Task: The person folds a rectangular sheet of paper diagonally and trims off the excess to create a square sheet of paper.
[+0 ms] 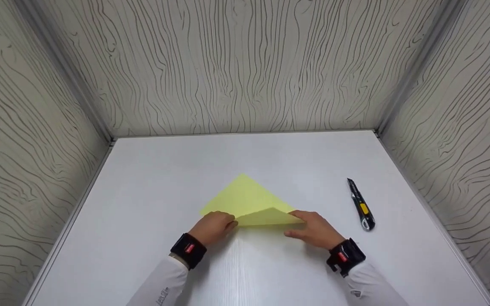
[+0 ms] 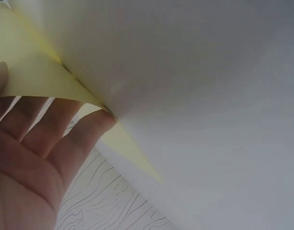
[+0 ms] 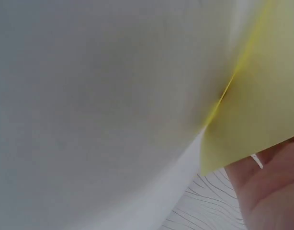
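A sheet of yellow paper [image 1: 245, 195] lies on the white table, its far corner pointed and its near part folded over in a raised flap. My left hand [image 1: 213, 226] pinches the flap at the left. In the left wrist view, the thumb [image 2: 0, 77] is on the near face of the paper and the fingers [image 2: 84, 136] are behind it. At the right end of the flap, my right hand [image 1: 315, 229] touches the paper with its fingertips, the thumb apart below. The right wrist view shows that hand's fingers partly hidden behind the paper [image 3: 262, 105].
A black utility knife [image 1: 361, 206] with a yellow slider lies on the table to the right of my right hand. Wood-grain patterned panels [image 1: 245, 68] stand at the back and on both sides of the white table [image 1: 151, 170].
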`<act>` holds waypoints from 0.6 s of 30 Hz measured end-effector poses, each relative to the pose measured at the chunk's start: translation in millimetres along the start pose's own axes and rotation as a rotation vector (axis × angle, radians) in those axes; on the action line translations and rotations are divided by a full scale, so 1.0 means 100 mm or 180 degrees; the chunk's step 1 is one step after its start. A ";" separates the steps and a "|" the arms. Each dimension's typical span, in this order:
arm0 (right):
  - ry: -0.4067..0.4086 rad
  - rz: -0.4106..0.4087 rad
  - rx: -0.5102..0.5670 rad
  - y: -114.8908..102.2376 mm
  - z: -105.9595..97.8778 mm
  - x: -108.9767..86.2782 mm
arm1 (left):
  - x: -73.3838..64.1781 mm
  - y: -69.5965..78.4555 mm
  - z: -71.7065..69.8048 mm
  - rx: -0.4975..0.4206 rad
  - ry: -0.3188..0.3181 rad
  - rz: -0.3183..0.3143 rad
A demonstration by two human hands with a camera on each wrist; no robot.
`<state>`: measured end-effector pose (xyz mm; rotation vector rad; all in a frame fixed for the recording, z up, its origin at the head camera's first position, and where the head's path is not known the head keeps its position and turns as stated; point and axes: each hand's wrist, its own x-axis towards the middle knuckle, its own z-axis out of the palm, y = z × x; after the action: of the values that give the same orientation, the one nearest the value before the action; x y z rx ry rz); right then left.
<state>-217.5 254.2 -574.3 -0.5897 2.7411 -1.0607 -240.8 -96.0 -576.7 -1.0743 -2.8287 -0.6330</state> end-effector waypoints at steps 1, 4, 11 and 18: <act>0.0120 0.0061 0.0090 0.00 0.01 0.01 | 0.00 0.00 0.00 0.0001 -0.0006 -0.0010; 0.0491 0.0164 0.0380 0.02 0.02 0.04 | 0.00 0.01 -0.01 -0.0081 -0.0036 -0.0082; 0.0813 0.0421 0.0647 0.05 0.05 0.09 | -0.02 0.02 0.00 -0.0423 -0.0086 -0.0446; 0.0656 0.0540 0.0357 0.03 0.08 0.20 | 0.01 0.14 0.04 -0.0180 -0.0004 -0.0506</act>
<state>-234.1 243.0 -582.2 -0.2384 2.8157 -1.2867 -232.5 -84.0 -575.5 -0.8628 -2.9350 -0.7281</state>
